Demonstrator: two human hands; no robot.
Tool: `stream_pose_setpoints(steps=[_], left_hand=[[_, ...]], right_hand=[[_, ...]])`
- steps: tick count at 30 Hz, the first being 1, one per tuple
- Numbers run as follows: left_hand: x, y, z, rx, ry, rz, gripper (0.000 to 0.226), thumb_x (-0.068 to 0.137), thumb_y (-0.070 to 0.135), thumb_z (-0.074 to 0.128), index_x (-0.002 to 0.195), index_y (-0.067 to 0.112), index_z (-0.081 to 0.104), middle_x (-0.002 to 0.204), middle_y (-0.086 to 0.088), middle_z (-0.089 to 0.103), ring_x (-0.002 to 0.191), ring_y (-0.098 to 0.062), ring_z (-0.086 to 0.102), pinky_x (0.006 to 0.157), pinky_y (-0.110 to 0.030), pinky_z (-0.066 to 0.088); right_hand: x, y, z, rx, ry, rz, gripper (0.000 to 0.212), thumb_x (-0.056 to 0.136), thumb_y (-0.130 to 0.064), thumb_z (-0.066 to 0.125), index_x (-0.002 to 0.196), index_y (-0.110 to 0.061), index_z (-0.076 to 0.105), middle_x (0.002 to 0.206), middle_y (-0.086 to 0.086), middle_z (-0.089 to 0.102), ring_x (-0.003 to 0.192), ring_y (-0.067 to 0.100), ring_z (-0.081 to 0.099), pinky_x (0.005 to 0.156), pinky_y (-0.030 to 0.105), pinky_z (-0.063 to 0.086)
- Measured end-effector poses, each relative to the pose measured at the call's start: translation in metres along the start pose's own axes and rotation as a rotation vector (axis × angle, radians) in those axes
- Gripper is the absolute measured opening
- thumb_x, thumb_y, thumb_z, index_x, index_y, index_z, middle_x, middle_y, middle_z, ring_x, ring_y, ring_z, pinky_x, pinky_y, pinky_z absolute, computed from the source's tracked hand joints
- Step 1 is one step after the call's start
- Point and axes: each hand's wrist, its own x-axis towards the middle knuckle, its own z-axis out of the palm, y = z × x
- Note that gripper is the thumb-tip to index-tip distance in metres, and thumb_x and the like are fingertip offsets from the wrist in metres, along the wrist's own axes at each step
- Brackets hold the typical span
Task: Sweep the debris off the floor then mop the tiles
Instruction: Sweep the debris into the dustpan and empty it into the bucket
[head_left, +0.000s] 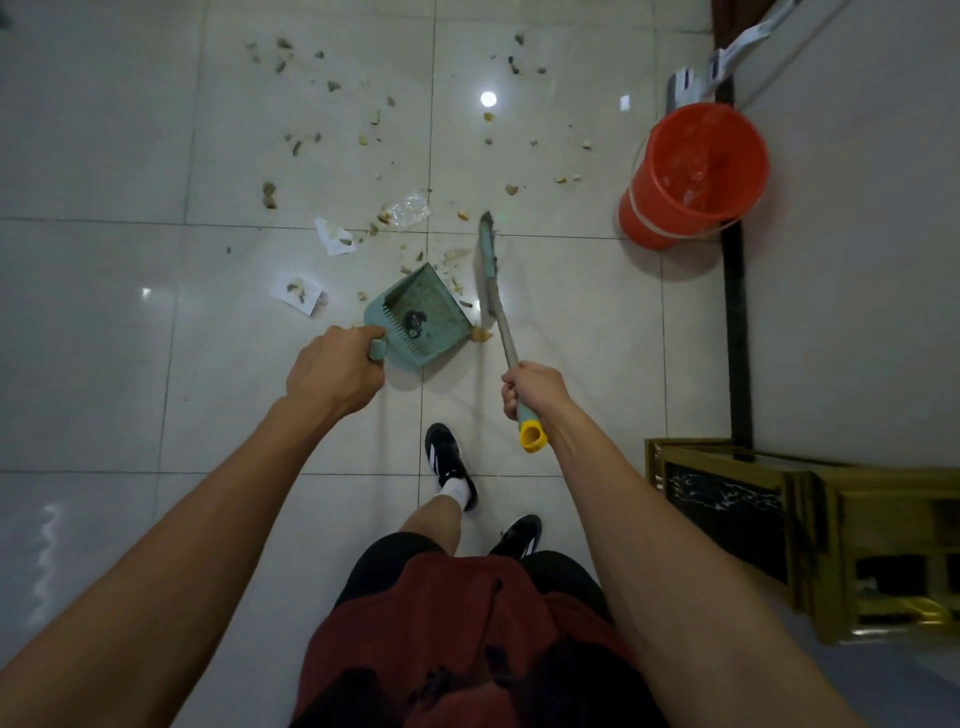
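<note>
Two hands are busy: the left hand (332, 371) grips the dustpan (421, 317) handle, the right hand (535, 389) grips the broom (491, 275), with scattered debris (332, 85) lying beyond both.

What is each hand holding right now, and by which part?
The left hand grips the green dustpan by its short handle. The right hand grips the broom near the top of its handle, just below the yellow end cap.
</note>
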Motion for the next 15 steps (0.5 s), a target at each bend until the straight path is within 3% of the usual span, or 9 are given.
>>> stream_pose_setpoints(steps=[11,15], left_hand=[[-0.073,0.095,0.050,0.007,0.028,0.100,0.024,0.091,0.021,0.052,0.110,0.027,0.065,0.088,-0.006,0.063,0.073,-0.027,0.062,0.068,-0.041,0.059],[-0.089,0.108,0.062,-0.022,0.041,0.119,0.022,0.090,0.021,0.054,0.106,0.030,0.064,0.081,0.001,0.061,0.068,-0.022,0.061,0.066,-0.039,0.059]], right_hand=[[-0.036,0.076,-0.147,-0.074,0.164,-0.050,0.016,0.084,0.011,0.046,0.077,-0.001,0.054,0.059,0.011,0.048,0.040,0.017,0.042,0.040,0.021,0.038],[-0.044,0.111,-0.177,-0.130,0.232,-0.014,0.014,0.084,0.009,0.046,0.092,0.007,0.058,0.064,0.016,0.053,0.046,0.022,0.047,0.046,0.028,0.042]])
